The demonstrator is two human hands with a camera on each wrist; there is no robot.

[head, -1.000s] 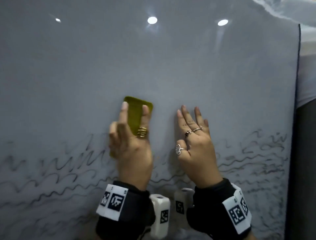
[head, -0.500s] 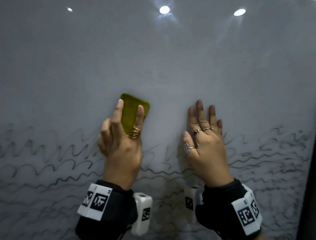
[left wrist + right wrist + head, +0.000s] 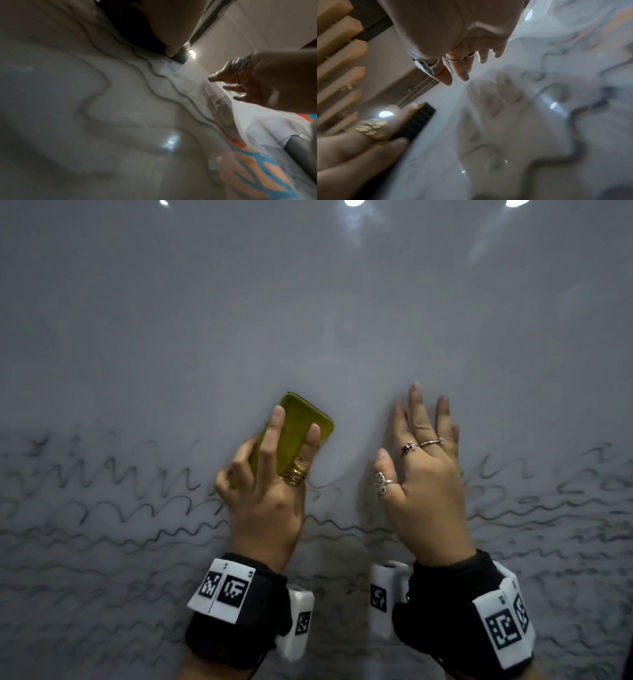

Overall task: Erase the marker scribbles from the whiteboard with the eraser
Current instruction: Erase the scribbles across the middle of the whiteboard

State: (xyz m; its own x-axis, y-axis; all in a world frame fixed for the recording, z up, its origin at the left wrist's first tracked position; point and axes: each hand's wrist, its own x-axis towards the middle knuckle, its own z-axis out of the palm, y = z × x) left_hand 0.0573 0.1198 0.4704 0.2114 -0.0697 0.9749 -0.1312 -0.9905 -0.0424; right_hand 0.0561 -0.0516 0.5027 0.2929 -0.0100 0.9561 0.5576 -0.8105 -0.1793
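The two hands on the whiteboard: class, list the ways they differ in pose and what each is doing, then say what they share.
1. The left hand grips the eraser; the right hand holds nothing.
2. The left hand's fingers curl round the eraser; the right hand's fingers are straight.
3. The left hand wears a gold ring; the right hand wears silver rings.

Both are raised against the whiteboard, above the scribbles.

Whiteboard (image 3: 308, 302): smooth, glossy, reflecting lamps. Eraser (image 3: 291, 436): olive, felt-like back; dark ribbed pad (image 3: 418, 121). Rings (image 3: 296, 474): polished metal.
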